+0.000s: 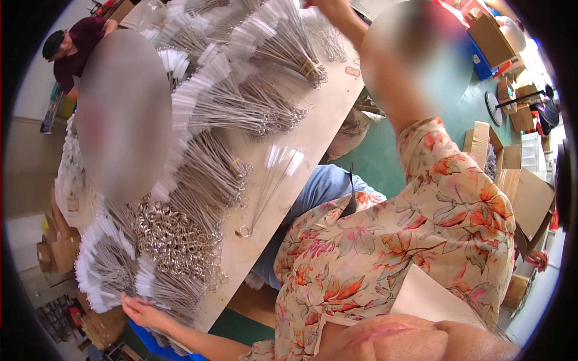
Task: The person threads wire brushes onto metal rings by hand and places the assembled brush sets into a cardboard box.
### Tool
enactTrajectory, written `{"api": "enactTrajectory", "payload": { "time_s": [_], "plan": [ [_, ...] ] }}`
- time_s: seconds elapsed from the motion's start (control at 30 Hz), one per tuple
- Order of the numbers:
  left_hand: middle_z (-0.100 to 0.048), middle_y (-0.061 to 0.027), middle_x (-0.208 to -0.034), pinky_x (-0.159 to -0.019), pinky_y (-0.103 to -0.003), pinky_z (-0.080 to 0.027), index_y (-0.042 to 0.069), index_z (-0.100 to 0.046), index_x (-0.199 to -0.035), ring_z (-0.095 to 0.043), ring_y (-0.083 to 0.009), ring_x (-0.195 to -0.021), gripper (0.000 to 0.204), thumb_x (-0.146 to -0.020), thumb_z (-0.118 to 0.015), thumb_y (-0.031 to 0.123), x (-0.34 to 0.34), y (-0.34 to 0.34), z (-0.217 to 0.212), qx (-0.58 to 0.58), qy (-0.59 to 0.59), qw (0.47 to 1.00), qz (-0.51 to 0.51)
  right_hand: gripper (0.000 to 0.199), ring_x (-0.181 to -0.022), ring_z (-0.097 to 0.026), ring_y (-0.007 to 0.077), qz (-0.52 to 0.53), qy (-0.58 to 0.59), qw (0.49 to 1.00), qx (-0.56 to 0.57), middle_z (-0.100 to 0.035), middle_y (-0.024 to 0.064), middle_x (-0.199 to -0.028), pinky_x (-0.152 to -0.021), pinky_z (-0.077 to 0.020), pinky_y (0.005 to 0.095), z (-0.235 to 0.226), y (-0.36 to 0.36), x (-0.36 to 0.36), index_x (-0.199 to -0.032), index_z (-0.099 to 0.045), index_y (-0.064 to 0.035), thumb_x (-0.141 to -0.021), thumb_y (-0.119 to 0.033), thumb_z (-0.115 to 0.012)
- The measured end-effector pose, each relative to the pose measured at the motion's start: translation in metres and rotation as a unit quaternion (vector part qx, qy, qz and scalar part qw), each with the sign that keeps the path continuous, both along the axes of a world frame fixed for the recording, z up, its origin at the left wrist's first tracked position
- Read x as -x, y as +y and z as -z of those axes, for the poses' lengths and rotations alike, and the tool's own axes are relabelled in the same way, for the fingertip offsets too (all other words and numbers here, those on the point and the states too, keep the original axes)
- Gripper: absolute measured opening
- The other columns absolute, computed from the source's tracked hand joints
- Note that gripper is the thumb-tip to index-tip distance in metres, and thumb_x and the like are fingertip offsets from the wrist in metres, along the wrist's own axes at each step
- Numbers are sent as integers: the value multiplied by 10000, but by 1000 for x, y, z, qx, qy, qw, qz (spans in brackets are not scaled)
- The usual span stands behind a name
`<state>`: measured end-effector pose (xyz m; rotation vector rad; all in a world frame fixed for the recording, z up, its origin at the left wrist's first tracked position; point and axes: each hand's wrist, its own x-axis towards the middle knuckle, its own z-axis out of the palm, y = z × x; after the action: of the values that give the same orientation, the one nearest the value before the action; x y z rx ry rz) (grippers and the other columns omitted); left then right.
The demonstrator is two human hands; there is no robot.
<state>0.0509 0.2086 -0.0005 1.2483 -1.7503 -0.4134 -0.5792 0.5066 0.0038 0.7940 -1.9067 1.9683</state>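
Observation:
Wire brushes with white bristle ends and looped metal handles lie in many bundles over the table [241, 265]. My left hand [141, 311] is at the near left end, beside a fan of brushes [114, 265]. Its thumb and fingers close on the white end of a brush [108, 295]. My right hand [325, 3] reaches to the far edge of the view, close to a banded brush bundle [289, 45]; its fingers are mostly cut off. A few loose brushes [271, 186] rest apart on the bare tabletop, joined near a ring.
A pile of brushes with ring handles [174, 234] fills the table's middle left. Across the table a person in a dark top [81, 51] bends over. Cardboard boxes [530, 198] and a black-based stand [497, 108] are on the green floor at right. Blurred patches hide parts.

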Motion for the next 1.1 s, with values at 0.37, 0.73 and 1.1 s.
{"api": "enactTrajectory", "payload": {
  "time_s": [0.37, 0.73, 1.1],
  "plan": [
    [-405, 18, -717, -407, -174, -215, -23, -538, -1066, -296, -28, -528, 320, -951, -447, 261, 62, 63, 20, -310, 235, 903, 183, 452, -740, -607, 204, 148, -232, 848, -453, -648, 91, -850, -655, -495, 317, 76, 114, 97, -883, -684, -66, -594, -404, -761],
    [-397, -11, -617, -413, -185, -267, -57, -533, -1012, -325, -63, -483, 302, -950, -436, 223, 231, 164, 0, -257, 189, 860, 398, 180, -818, -615, 187, -138, 112, 980, -89, -593, 101, -918, -690, -531, 310, 22, 23, -80, -981, -555, 17, -806, 9, -513],
    [-526, -127, -1048, -796, -301, -502, -96, -505, -1009, -576, -195, -873, 200, -921, -471, 80, 276, 160, 56, -99, 155, 859, 478, 259, -1006, -486, 243, -321, -32, 944, 66, -517, 119, -1098, -891, -376, 363, 49, -20, -262, -1006, -629, -85, -860, -293, -578]
  ]
}}
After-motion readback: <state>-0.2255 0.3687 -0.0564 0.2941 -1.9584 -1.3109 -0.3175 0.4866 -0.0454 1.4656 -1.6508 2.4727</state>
